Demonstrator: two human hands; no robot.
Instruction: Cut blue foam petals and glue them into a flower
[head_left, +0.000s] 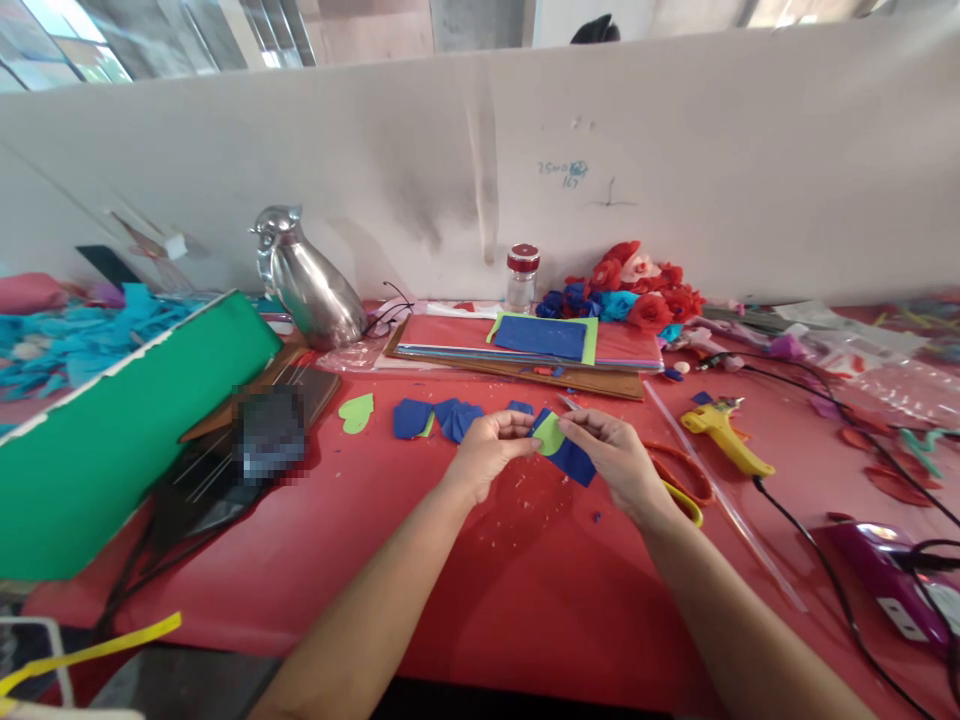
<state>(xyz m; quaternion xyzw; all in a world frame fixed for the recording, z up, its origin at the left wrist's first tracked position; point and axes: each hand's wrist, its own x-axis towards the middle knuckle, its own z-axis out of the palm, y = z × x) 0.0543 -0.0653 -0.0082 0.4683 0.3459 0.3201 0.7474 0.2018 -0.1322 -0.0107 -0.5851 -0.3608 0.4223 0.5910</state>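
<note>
My left hand [489, 452] and my right hand [611, 460] meet over the red table. Between them is a light green paper piece [550, 434] laid against a dark blue sheet [576, 462]; the fingertips of both hands pinch it from either side. Under and beside my right hand lie scissors [684, 490] with orange and yellow handles, their blade tip showing beyond the fingers. To the left of my left hand rest cut dark blue pieces [459, 420] and a light green heart-shaped piece [356, 413].
Behind my hands lies a stack of coloured sheets [457, 338]. A yellow glue gun [726, 440] with a cord and a purple power strip [892, 580] are on the right. A green box [150, 430], phone [271, 435] and metal jug [319, 290] stand left; paper flowers [649, 295] sit behind.
</note>
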